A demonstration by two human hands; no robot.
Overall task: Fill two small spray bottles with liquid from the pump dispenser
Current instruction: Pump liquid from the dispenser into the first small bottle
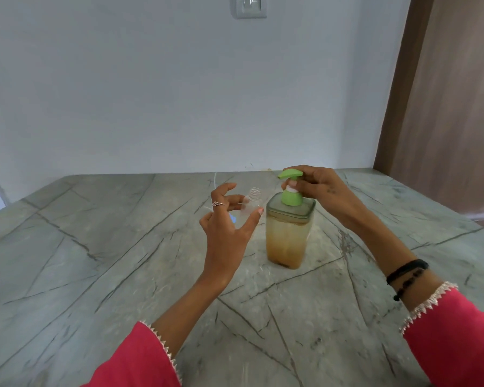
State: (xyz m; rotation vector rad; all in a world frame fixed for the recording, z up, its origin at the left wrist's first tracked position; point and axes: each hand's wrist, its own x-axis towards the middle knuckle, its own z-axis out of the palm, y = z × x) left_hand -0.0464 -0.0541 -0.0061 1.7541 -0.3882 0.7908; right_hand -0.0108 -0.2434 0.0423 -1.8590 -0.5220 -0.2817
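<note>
One pump dispenser (289, 230): clear square-sided body, amber liquid filling most of it, green pump head with the spout pointing left; upright near the middle of the grey veined worktop (95, 247), somewhat toward its far edge.

One small spray bottle (251, 203) in sight: clear plastic, threaded neck uncapped, just left of the dispenser below the spout. A second bottle cannot be made out.

Left hand (229, 219): fingers spread in a loose, open grip around the bottle; whether they touch it cannot be told. One ring (217, 204) on a finger.

Right hand (319, 188): grip closed over the back of the pump head.

Black wristbands (407, 273) on the right wrist, two or more. Two pink sleeves (456, 342), lace-edged.

One wall switch plate (250, 6), top centre.
</note>
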